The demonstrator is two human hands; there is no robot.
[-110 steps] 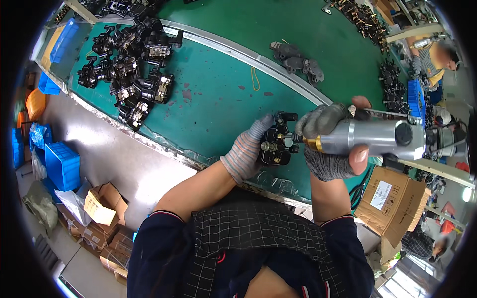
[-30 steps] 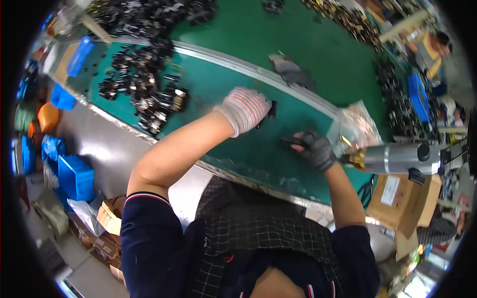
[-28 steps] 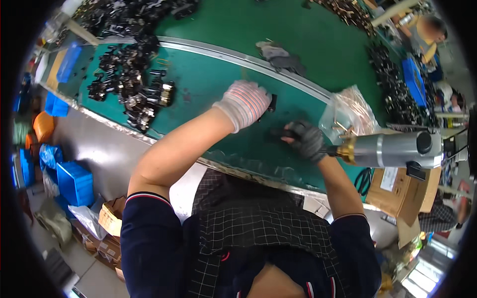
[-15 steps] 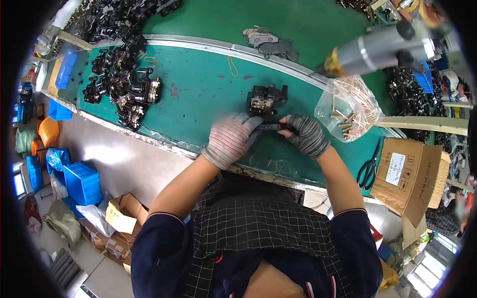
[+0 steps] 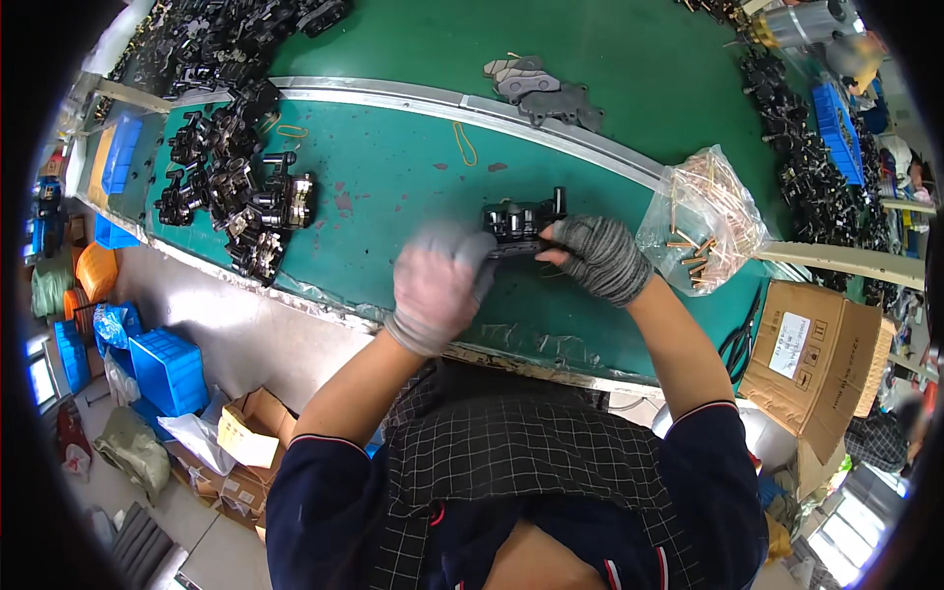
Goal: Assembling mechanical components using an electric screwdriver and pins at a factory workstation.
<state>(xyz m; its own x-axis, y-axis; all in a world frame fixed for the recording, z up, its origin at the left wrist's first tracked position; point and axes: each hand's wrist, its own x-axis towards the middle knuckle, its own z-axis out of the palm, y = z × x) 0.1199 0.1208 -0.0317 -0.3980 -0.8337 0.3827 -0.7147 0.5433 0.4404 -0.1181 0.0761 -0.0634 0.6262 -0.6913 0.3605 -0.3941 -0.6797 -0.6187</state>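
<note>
A black brake caliper (image 5: pixel 513 222) stands on the green bench top in front of me. My right hand (image 5: pixel 608 260), in a dark grey knitted glove with bare fingertips, is closed with thumb and fingers on its right end. Along the caliper's near side runs a dark, flat piece, which looks like a brake pad (image 5: pixel 513 250). My left hand (image 5: pixel 438 283), in a light striped glove, is at the caliper's left end. Motion smears its fingers, so their grip cannot be made out.
More calipers (image 5: pixel 234 187) are heaped at the left. Brake pads (image 5: pixel 547 90) lie beyond a metal rail (image 5: pixel 393 98). At the right are a clear bag of copper-coloured pins (image 5: pixel 703 221), black scissors (image 5: pixel 739 342) and a cardboard box (image 5: pixel 811 349). A silver power tool (image 5: pixel 801 25) hangs far right.
The pad-like piece has gone from in front of the caliper to against its near side. My left hand has moved left and slightly down. The power tool has swung away to the upper right.
</note>
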